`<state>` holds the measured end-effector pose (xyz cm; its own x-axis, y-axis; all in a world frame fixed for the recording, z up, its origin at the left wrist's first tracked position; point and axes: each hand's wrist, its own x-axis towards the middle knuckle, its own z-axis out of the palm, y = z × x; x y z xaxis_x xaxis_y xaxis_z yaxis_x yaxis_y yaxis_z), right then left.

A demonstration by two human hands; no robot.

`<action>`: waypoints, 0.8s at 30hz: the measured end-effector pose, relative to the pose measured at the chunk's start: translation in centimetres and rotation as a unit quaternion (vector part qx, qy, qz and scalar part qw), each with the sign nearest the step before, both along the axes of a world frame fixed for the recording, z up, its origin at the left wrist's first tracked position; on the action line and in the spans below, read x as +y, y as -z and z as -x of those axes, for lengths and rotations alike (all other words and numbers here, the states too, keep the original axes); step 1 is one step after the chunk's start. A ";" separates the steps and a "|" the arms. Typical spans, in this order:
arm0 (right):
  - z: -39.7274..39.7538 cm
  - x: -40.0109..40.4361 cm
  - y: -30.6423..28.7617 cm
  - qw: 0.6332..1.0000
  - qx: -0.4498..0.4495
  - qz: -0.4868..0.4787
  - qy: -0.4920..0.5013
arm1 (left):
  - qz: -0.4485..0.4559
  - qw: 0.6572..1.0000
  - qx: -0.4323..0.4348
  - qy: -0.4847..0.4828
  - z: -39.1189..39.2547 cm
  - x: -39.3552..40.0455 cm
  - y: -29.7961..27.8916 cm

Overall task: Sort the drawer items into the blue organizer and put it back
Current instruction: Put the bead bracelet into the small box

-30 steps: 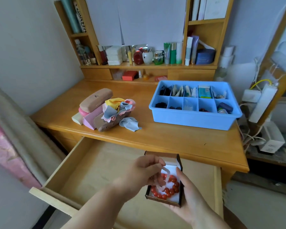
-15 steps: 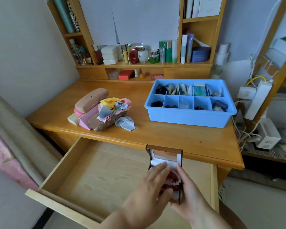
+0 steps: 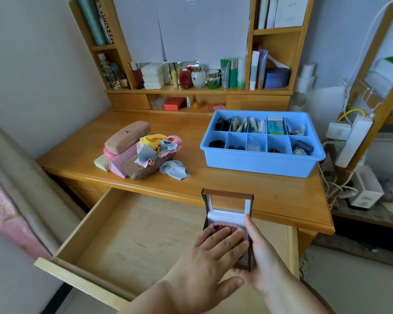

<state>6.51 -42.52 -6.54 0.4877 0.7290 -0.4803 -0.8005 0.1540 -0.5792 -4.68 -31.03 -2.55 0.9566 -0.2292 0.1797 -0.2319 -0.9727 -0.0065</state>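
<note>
A small dark jewelry box (image 3: 227, 206) with its lid raised and a white lining is held above the open wooden drawer (image 3: 134, 232). My right hand (image 3: 259, 252) grips the box from the right side and below. My left hand (image 3: 213, 257) lies flat, fingers spread, on the red bead bracelet (image 3: 222, 228) inside the box, hiding most of it. The blue organizer (image 3: 259, 162) stands on the desk at the right, its compartments holding small items.
A pile of glasses cases and cleaning cloths (image 3: 141, 152) lies on the desk's left half. The back shelf (image 3: 200, 90) carries bottles and jars. Cables and a power strip (image 3: 354, 139) hang at the right of the desk.
My left hand went from pinching the bracelet to pressing flat on it inside the box. The box now stands more upright, lid facing me.
</note>
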 end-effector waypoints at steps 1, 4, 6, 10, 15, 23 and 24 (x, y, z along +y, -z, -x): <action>-0.1 0.0 -0.1 1.000 -0.005 0.008 -0.003 | -0.017 1.000 -0.003 0.018 0.0 0.4 0.0; -0.2 -0.1 -0.2 1.000 0.002 -0.007 -0.020 | 0.006 0.999 0.003 0.031 0.0 0.7 -0.4; -0.1 0.0 -0.5 1.000 0.004 -0.012 -0.027 | -0.009 1.000 0.008 0.015 0.0 0.7 -0.6; -0.1 -0.1 -0.5 0.999 0.007 -0.002 -0.036 | 0.205 0.976 -0.060 0.029 0.5 0.8 -0.8; -0.5 -0.6 -0.4 0.999 0.026 -0.006 -0.047 | 0.311 0.916 -0.216 -0.133 -1.0 2.3 -3.3; 0.9 -1.1 -0.4 0.986 0.135 -0.096 -0.033 | 0.321 0.932 -0.088 -0.146 -4.9 4.0 -4.1; 1.4 -1.3 -0.5 0.980 0.147 -0.128 -0.035 | 0.333 0.927 -0.085 -0.154 -4.9 3.8 -3.9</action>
